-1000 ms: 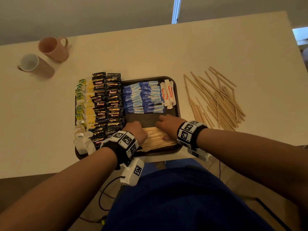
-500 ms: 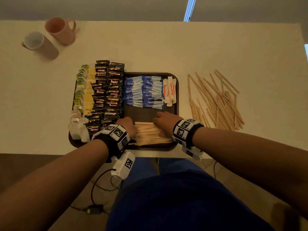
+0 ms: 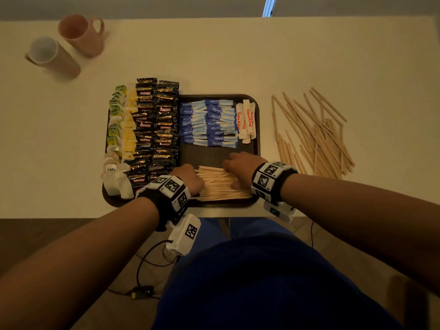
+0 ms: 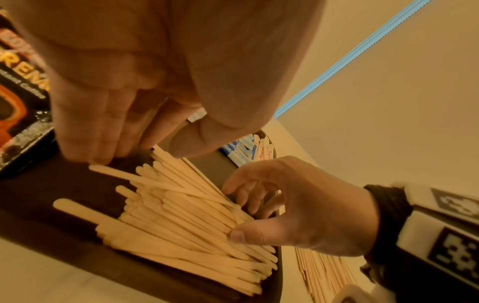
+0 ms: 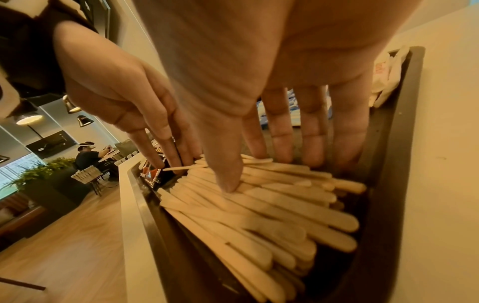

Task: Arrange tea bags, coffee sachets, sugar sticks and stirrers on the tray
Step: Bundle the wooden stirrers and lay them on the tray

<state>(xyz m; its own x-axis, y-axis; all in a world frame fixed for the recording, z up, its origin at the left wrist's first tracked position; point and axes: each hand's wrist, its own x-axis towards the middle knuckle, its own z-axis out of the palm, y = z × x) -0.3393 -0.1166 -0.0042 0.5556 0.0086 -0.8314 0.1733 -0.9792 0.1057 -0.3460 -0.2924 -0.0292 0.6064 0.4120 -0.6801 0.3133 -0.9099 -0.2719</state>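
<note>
A dark brown tray [image 3: 258,129] holds tea bags [image 3: 119,129] at its left, black coffee sachets [image 3: 156,129] beside them, and blue [image 3: 209,122] and white sugar sticks [image 3: 246,120] at the back right. A pile of wooden stirrers [image 3: 221,186] lies crosswise in the tray's near right part. My left hand [image 3: 190,179] stands at the pile's left ends, its straight fingers [image 4: 90,143] pointing down onto the tray. My right hand [image 3: 240,163] spans the pile's right part, with its thumb [image 5: 225,176] pressing on top and its fingers on the far side.
Many loose stirrers [image 3: 314,136] lie scattered on the cream table [image 3: 238,55] right of the tray. Two mugs [image 3: 81,34] [image 3: 45,53] stand at the far left. The tray sits close to the table's near edge.
Both hands stay on the stirrer pile. The left hand has slid a little left, so more of the sticks show between the hands. The head view has shifted.
</note>
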